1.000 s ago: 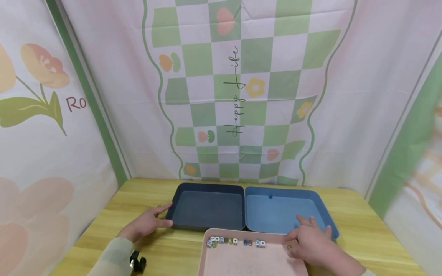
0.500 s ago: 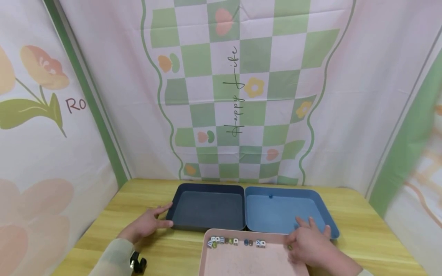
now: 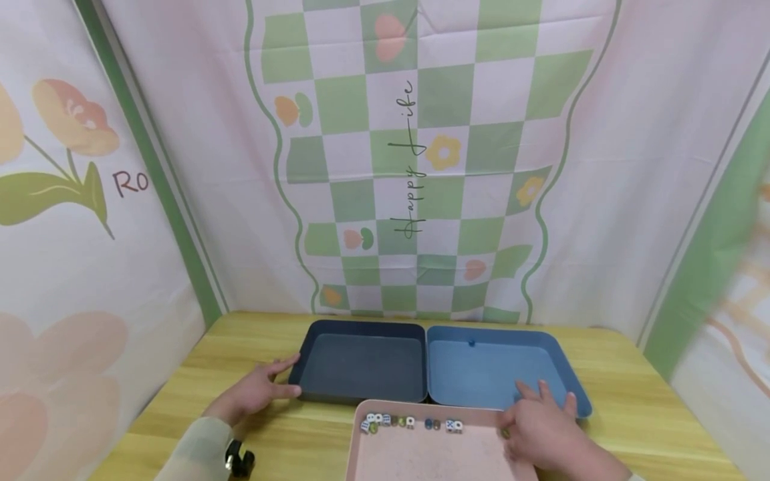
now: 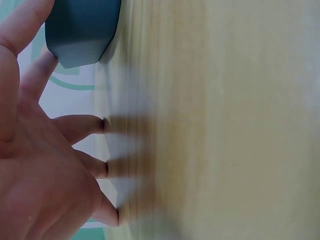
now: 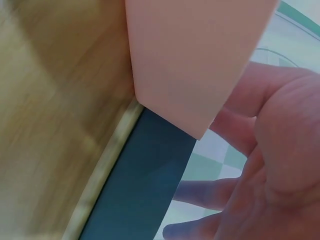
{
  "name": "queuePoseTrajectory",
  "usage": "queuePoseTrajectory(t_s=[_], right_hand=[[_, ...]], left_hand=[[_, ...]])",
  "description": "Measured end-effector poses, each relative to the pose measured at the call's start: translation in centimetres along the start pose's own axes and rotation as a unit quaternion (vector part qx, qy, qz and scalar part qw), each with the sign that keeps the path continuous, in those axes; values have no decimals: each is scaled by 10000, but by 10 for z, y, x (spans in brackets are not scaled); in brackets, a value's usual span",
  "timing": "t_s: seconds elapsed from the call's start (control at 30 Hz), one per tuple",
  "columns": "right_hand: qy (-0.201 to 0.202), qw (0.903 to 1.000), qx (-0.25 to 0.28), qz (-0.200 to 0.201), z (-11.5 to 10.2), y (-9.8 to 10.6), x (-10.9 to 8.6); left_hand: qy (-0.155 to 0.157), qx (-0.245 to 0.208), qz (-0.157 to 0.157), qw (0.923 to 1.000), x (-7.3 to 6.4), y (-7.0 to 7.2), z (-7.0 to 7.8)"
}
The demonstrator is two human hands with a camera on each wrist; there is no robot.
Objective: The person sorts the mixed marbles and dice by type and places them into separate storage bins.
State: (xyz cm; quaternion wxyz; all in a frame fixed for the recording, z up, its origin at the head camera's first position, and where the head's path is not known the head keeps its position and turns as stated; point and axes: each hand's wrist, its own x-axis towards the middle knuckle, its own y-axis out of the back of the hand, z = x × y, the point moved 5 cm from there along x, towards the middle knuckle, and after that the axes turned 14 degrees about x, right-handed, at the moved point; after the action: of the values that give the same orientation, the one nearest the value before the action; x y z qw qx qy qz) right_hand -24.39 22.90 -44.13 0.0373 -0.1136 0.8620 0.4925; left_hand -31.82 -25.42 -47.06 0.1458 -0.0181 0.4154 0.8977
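In the head view my left hand (image 3: 255, 391) is spread at the near left of the dark grey tray (image 3: 361, 395), thumb and index finger touching its side. The left wrist view shows its other fingers stretched down by the table. My right hand (image 3: 544, 427) reaches over the far right corner of the pink tray (image 3: 442, 461). Its thumb and index finger pinch a small green bead (image 3: 505, 433), mostly covered by the fingers. The remaining fingers extend over the blue tray (image 3: 481, 374). In the right wrist view the pink tray's wall (image 5: 195, 55) hides the thumb and index fingertips.
Several white dice (image 3: 378, 418) and coloured beads (image 3: 402, 421) lie along the pink tray's far wall. A small blue bead (image 3: 472, 343) sits in the blue tray. All trays stand on a wooden table (image 3: 289, 447) before a patterned curtain (image 3: 397, 153).
My right hand has shifted very slightly right, its thumb and index finger drawing closer around the green bead. The left hand and the trays keep their places.
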Motion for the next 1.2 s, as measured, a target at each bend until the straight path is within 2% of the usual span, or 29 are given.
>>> queuePoseTrajectory(t_s=[0.43, 0.73, 1.2], right_hand=[[18, 9999, -128, -17, -1, 0, -1], [171, 9992, -349, -4, 2, -6, 1], [279, 9994, -178, -21, -3, -8, 0]], left_hand=[[38, -28, -5, 10000, 0, -1, -1], [34, 16, -9, 10000, -1, -1, -1], [-16, 85, 19, 10000, -1, 0, 0]])
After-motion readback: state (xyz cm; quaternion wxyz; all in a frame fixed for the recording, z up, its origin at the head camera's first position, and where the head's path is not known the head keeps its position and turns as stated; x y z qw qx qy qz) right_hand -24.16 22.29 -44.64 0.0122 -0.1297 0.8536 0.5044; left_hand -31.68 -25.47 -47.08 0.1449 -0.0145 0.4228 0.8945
